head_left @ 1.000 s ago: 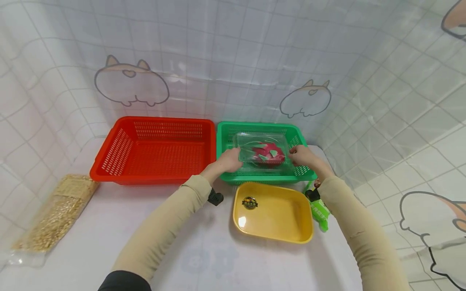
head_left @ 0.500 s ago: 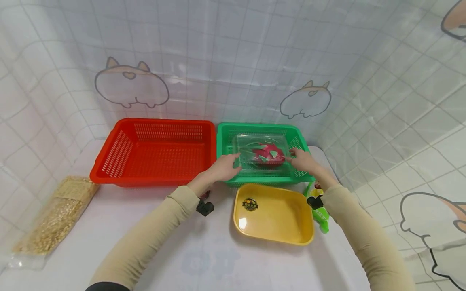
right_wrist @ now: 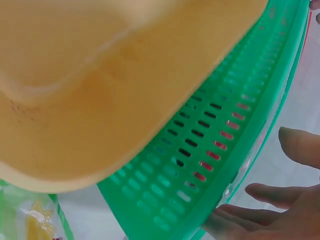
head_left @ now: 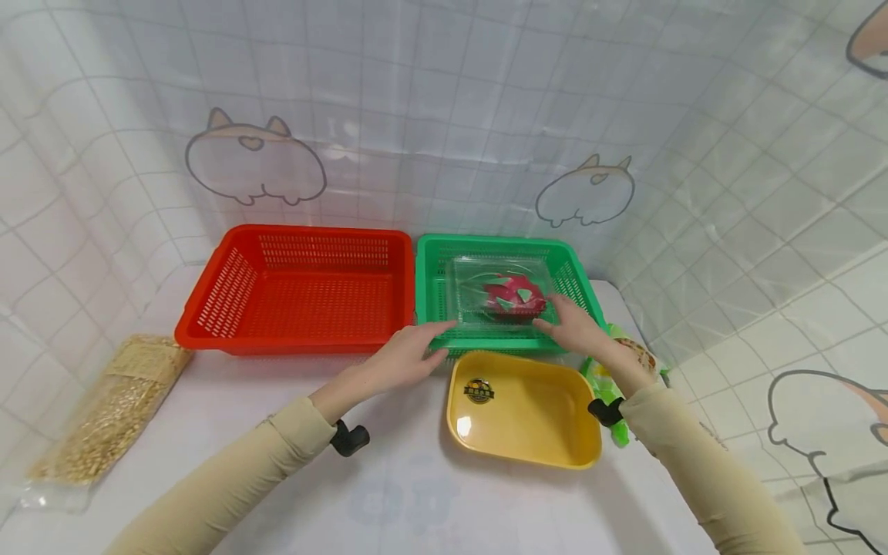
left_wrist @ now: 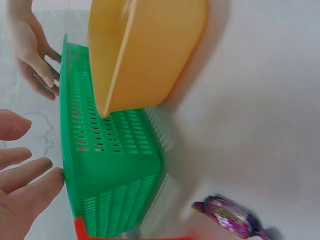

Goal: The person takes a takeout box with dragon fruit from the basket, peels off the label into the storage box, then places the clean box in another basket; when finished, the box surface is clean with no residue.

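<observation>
A clear plastic box (head_left: pixel 472 285) with a pink dragon fruit (head_left: pixel 516 294) inside lies in the green basket (head_left: pixel 451 341). At the basket's front left rim, my left hand (head_left: pixel 398 361) holds nothing, thumb and fingers spread apart. Above the front right of the same basket is my right hand (head_left: pixel 574 327), its fingers overlapping the box's right edge in the head view. The right wrist view shows those fingers (right_wrist: pixel 272 195) extended right at the green rim, with the pink fruit showing through the slots.
A yellow tray (head_left: pixel 527 408) stands in front of the green basket, and a red basket (head_left: pixel 319 308) to its left. Green snack bag (head_left: pixel 610 385) lies right of the tray, a bag of grains (head_left: pixel 111 408) far left. A purple wrapped candy (left_wrist: pixel 230 217) lies on the table.
Both hands have let go of the clear plastic box in the green basket. The left hand has drawn back left and toward the body; the right hand has come slightly nearer.
</observation>
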Demonstrator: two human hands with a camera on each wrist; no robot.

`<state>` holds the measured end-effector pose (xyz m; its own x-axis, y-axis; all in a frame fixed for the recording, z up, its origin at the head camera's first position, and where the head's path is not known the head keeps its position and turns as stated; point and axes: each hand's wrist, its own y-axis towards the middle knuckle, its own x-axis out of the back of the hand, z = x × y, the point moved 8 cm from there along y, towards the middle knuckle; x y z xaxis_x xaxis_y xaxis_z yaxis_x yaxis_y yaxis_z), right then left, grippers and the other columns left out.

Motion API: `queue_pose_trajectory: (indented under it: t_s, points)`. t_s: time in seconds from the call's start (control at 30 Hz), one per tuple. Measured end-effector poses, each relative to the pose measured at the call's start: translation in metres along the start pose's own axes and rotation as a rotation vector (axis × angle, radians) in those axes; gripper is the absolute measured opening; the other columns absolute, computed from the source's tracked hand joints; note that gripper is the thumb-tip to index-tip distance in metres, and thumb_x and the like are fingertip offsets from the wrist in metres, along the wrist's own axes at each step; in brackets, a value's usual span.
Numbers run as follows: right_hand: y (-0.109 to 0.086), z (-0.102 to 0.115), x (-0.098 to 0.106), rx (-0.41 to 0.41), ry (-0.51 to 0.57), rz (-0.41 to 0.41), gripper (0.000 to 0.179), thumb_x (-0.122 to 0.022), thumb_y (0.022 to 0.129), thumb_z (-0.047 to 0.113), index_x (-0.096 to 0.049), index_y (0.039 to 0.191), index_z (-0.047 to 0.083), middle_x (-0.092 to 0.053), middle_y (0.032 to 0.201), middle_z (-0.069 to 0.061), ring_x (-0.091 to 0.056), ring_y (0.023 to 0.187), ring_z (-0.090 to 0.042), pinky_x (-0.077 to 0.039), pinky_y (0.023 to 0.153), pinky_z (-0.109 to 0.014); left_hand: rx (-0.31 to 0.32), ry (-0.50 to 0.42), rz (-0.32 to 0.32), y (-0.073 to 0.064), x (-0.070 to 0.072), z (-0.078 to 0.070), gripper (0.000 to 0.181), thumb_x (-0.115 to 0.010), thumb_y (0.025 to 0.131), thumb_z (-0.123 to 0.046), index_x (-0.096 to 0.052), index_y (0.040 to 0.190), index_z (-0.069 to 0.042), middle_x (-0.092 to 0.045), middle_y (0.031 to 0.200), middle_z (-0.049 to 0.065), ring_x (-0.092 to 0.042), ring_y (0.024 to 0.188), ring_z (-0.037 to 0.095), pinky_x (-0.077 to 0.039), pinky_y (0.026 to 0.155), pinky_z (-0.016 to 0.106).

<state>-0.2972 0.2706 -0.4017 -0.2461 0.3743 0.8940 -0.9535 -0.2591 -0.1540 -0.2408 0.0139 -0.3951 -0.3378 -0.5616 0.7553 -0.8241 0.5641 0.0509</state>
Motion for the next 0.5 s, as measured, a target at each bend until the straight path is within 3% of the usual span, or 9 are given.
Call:
queue_pose_trajectory:
  t_s: [0.1, 0.17, 0.23, 0.3, 0.4, 0.5]
  points:
    - [-0.007, 0.004, -0.003, 0.016, 0.0, -0.005, 0.067, -0.052, 0.104, 0.028, -0.024, 0.152, -0.01, -0.02, 0.158, -0.034, -0.023, 0.144, -0.052, -0.025, 0.114, -0.064, -0.011, 0.011, -0.013, -0.013, 0.003, 0.0, 0.052, -0.06, 0.098, -0.013, -0.047, 0.148, -0.007, -0.057, 0.142, 0.011, -0.062, 0.071, 0.016, -0.056, 0.07, 0.032]
    - [-0.011, 0.006, -0.005, 0.017, 0.011, -0.007, 0.067, -0.053, 0.104, 0.028, -0.024, 0.152, -0.009, -0.018, 0.158, -0.034, -0.023, 0.144, -0.052, -0.026, 0.113, -0.064, -0.018, 0.028, -0.029, -0.02, 0.005, 0.002, 0.051, -0.061, 0.097, -0.014, -0.048, 0.147, -0.007, -0.056, 0.143, 0.011, -0.067, 0.103, 0.024, -0.055, 0.09, 0.041]
    - [-0.014, 0.008, -0.008, 0.012, 0.026, -0.003, 0.068, -0.052, 0.104, 0.028, -0.023, 0.153, -0.009, -0.015, 0.159, -0.034, -0.022, 0.144, -0.052, -0.025, 0.113, -0.065, -0.021, 0.045, -0.043, -0.029, 0.007, 0.003, 0.05, -0.061, 0.097, -0.014, -0.049, 0.145, -0.006, -0.055, 0.145, 0.011, -0.054, 0.131, 0.03, -0.045, 0.106, 0.048]
    - [-0.017, 0.009, -0.011, 0.009, 0.036, 0.001, 0.069, -0.052, 0.104, 0.029, -0.022, 0.153, -0.008, -0.014, 0.16, -0.033, -0.021, 0.145, -0.053, -0.025, 0.113, -0.065, -0.02, 0.051, -0.055, -0.039, 0.01, 0.004, 0.05, -0.062, 0.097, -0.015, -0.05, 0.145, -0.006, -0.054, 0.146, 0.011, -0.052, 0.134, 0.031, -0.045, 0.106, 0.049]
    - [-0.022, 0.01, -0.013, 0.013, 0.03, -0.002, 0.07, -0.052, 0.104, 0.031, -0.022, 0.153, -0.008, -0.012, 0.16, -0.032, -0.021, 0.145, -0.052, -0.026, 0.113, -0.065, -0.015, 0.064, -0.081, -0.053, 0.017, 0.007, 0.051, -0.063, 0.097, -0.015, -0.05, 0.145, -0.007, -0.056, 0.144, 0.01, -0.061, 0.118, 0.03, -0.051, 0.099, 0.048]
    - [-0.027, 0.011, -0.011, 0.03, 0.022, -0.026, 0.07, -0.053, 0.104, 0.033, -0.023, 0.153, -0.007, -0.014, 0.16, -0.032, -0.022, 0.145, -0.052, -0.026, 0.112, -0.065, 0.004, 0.11, -0.111, -0.065, 0.027, 0.012, 0.053, -0.065, 0.096, -0.017, -0.05, 0.146, -0.007, -0.054, 0.146, 0.011, -0.061, 0.117, 0.03, -0.052, 0.097, 0.048]
